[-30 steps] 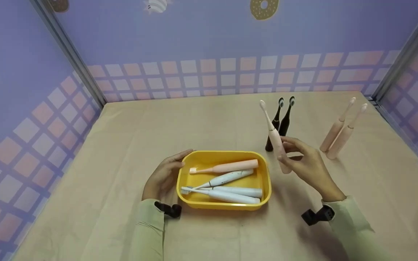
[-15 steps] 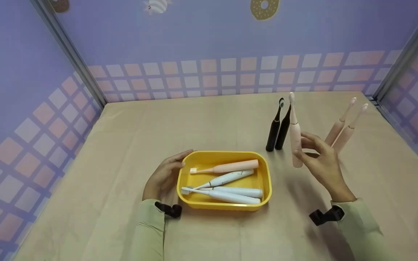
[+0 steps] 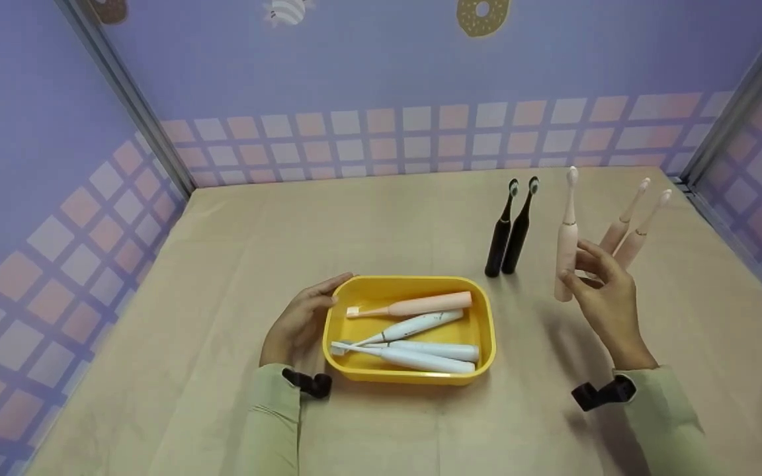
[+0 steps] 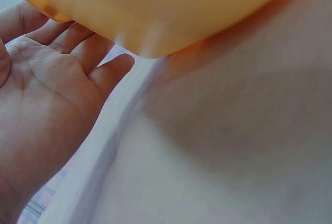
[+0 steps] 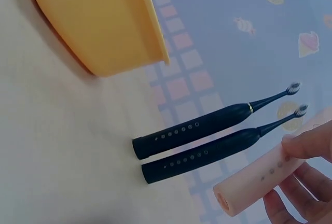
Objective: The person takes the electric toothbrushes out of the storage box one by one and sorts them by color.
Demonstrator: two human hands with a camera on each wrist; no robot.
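Note:
My right hand [image 3: 604, 297] pinches a pale pink electric toothbrush [image 3: 567, 254] by its handle. That brush is upright, head at the top; the right wrist view shows its bottom end [image 5: 225, 200] raised off the table. Two black electric toothbrushes [image 3: 498, 248] stand on end to its left. On its other side, two more pink electric toothbrushes [image 3: 631, 248] stand, partly hidden by my right fingers. My left hand [image 3: 295, 324] holds the left end of a yellow plastic bin [image 3: 407, 378], thumb at the rim, fingers along the outer wall.
Inside the bin lie a peach-pink electric toothbrush [image 3: 430, 304] and several white electric toothbrushes [image 3: 424, 359], heads to the left. Beige cloth covers the table [image 3: 288, 225]. A purple patterned wall [image 3: 381, 73] stands behind it, with side walls left and right.
My right hand has carried the pink toothbrush rightward from beside the bin, past the black pair, and turned it from leaning to upright. The left hand and the bin stay where they were.

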